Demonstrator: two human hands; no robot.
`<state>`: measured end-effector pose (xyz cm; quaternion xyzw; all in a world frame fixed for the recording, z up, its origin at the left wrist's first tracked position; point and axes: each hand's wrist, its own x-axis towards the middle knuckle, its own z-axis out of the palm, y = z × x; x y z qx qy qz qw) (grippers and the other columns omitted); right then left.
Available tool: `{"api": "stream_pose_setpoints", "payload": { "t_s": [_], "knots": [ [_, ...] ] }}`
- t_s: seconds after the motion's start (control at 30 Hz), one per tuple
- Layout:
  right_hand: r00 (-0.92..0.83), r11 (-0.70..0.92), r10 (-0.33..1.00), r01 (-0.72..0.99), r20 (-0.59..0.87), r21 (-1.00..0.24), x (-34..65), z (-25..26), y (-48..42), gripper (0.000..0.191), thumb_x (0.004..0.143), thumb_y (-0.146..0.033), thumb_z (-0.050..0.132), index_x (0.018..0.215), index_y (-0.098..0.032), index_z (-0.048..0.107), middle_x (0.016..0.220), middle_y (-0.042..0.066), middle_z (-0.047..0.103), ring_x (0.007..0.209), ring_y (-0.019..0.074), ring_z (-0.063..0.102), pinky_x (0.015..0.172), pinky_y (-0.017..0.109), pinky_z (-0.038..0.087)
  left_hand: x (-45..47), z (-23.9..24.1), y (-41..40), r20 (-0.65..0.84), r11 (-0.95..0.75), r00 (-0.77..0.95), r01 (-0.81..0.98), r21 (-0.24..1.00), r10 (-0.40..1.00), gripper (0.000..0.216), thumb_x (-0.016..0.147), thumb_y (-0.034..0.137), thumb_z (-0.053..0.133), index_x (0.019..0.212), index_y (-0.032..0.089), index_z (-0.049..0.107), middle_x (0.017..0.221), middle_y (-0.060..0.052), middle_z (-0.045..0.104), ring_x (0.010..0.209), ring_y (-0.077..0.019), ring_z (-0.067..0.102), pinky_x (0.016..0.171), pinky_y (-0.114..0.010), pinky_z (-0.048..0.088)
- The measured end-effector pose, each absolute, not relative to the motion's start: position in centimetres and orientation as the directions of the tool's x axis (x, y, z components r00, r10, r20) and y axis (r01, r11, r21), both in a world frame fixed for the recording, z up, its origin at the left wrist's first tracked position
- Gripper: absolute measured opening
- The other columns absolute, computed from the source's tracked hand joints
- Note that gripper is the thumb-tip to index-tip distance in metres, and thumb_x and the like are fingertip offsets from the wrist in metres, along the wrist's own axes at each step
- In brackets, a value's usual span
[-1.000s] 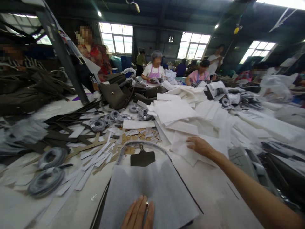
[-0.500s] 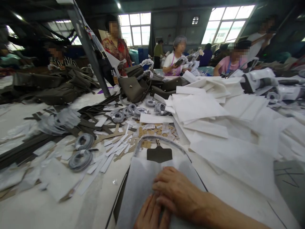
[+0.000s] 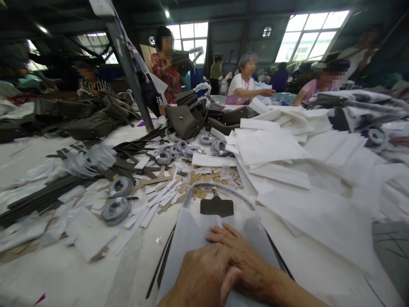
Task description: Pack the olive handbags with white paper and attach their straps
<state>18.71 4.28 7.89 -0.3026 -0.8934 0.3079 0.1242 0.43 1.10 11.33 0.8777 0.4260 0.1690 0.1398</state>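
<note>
A dark olive handbag (image 3: 162, 266) lies flat on the table in front of me, mostly covered by a sheet of white tissue paper (image 3: 188, 234). Its handle (image 3: 231, 186), wrapped in clear film, arches beyond the top edge, and a dark hang tag (image 3: 217, 207) on a metal clip lies within the arch. My right hand (image 3: 239, 251) rests flat on the paper with its fingers stretched out. Over its near side sits my left hand (image 3: 204, 270), closed with the fingers curled under. Whatever those curled fingers hold, if anything, is hidden.
On the right spreads a big heap of white paper sheets (image 3: 316, 213). Wrapped coils (image 3: 116, 210), paper strips (image 3: 156, 200) and dark straps (image 3: 44, 196) lie to the left. More dark bags (image 3: 185, 121) are piled behind, near a slanted metal post (image 3: 129, 64). Several people stand beyond.
My left hand has curled and moved up over the right hand; before, its fingers lay extended beside it. The right hand has flattened on the paper. A person behind now lifts a bag.
</note>
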Motion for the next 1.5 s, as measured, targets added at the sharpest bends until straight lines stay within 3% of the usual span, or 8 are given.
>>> {"api": "stream_pose_setpoints", "payload": {
  "t_s": [0.23, 0.53, 0.77, 0.87, 1.0, 1.2, 1.33, 1.5],
  "knots": [
    [-0.72, 0.62, 0.675, 0.433, 0.162, -0.654, 18.2, 7.0, 4.0, 0.056, 0.088, -0.027, 0.061, 0.144, -0.024, 0.05, 0.146, 0.011, 0.051, 0.137, 0.0267, 0.044, 0.122, 0.052, 0.021, 0.9, 6.1, 2.4, 0.433, -0.667, 0.568, 0.737, 0.111, 0.7, 0.075, 0.089, 0.055, 0.061, 0.146, 0.015, 0.035, 0.143, -0.016, 0.053, 0.13, -0.0285, 0.053, 0.103, -0.045, 0.05],
    [-0.39, 0.527, 0.85, 0.618, 0.355, -0.584, 19.0, 4.3, 4.2, 0.033, 0.098, -0.019, 0.042, 0.124, -0.02, 0.064, 0.129, 0.012, 0.064, 0.125, 0.0266, 0.056, 0.113, 0.055, 0.039, 1.1, 3.7, 2.2, 0.482, -0.602, 0.477, 0.787, 0.137, 0.734, 0.075, 0.095, 0.064, 0.043, 0.148, 0.011, 0.032, 0.144, -0.012, 0.054, 0.136, -0.0234, 0.047, 0.112, -0.045, 0.042],
    [-0.505, 0.412, 0.863, 0.688, 0.013, -0.598, 18.9, 8.3, 7.0, 0.029, 0.087, -0.016, 0.052, 0.11, -0.018, 0.069, 0.112, 0.01, 0.071, 0.108, 0.0243, 0.064, 0.1, 0.039, 0.049, 1.2, 4.2, 2.5, 0.239, -0.597, 0.553, 0.778, 0.196, 0.798, 0.089, 0.091, 0.072, 0.04, 0.148, 0.004, 0.032, 0.15, -0.021, 0.043, 0.143, -0.0303, 0.037, 0.117, -0.05, 0.033],
    [-0.461, 0.293, 0.872, 0.759, -0.162, -0.582, 18.2, 12.1, 9.1, 0.026, 0.084, -0.015, 0.054, 0.1, -0.018, 0.073, 0.102, 0.008, 0.074, 0.097, 0.0234, 0.068, 0.089, 0.034, 0.051, 1.5, 4.8, 2.3, 0.193, -0.565, 0.531, 0.789, 0.242, 0.825, 0.085, 0.091, 0.072, 0.042, 0.147, 0.008, 0.035, 0.151, -0.02, 0.042, 0.143, -0.0323, 0.035, 0.118, -0.053, 0.03],
    [-0.371, 0.26, 0.925, 0.776, -0.082, -0.575, 15.4, 13.2, 9.0, 0.03, 0.091, -0.026, 0.052, 0.117, -0.021, 0.067, 0.111, 0.007, 0.072, 0.102, 0.0223, 0.066, 0.087, 0.031, 0.048, 1.6, 5.5, 2.3, 0.204, -0.528, 0.487, 0.764, 0.371, 0.849, 0.078, 0.088, 0.06, 0.059, 0.144, 0.009, 0.041, 0.149, -0.02, 0.044, 0.141, -0.0353, 0.038, 0.118, -0.058, 0.028],
    [-0.247, 0.264, 0.964, 0.837, 0.101, -0.48, 14.9, 7.6, 6.9, 0.033, 0.102, -0.026, 0.038, 0.094, -0.019, 0.069, 0.095, 0.007, 0.071, 0.092, 0.0211, 0.062, 0.085, 0.032, 0.044, 0.2, 6.7, 4.1, 0.259, -0.497, 0.425, 0.717, 0.488, 0.867, 0.039, 0.095, 0.008, 0.034, 0.125, 0.02, 0.058, 0.121, -0.006, 0.068, 0.115, -0.0151, 0.062, 0.108, -0.035, 0.046],
    [-0.21, 0.25, 0.968, 0.858, 0.138, -0.449, 16.3, 6.3, 7.1, 0.03, 0.102, -0.024, 0.039, 0.094, -0.019, 0.068, 0.097, 0.007, 0.069, 0.094, 0.0226, 0.059, 0.086, 0.034, 0.041, 0.3, 6.7, 4.8, 0.26, -0.462, 0.383, 0.774, 0.433, 0.886, 0.028, 0.096, 0.015, 0.043, 0.118, 0.018, 0.06, 0.118, -0.008, 0.067, 0.114, -0.0199, 0.062, 0.102, -0.038, 0.051],
    [-0.244, 0.291, 0.955, 0.876, 0.168, -0.385, 16.1, 6.6, 6.9, 0.025, 0.101, -0.022, 0.044, 0.092, -0.02, 0.068, 0.096, 0.006, 0.067, 0.095, 0.0244, 0.056, 0.086, 0.036, 0.037, 1.0, 6.0, 4.7, 0.281, -0.419, 0.339, 0.856, 0.303, 0.898, 0.032, 0.093, 0.029, 0.06, 0.122, 0.017, 0.059, 0.13, -0.011, 0.062, 0.133, -0.0327, 0.047, 0.116, -0.061, 0.029]
  ]
}}
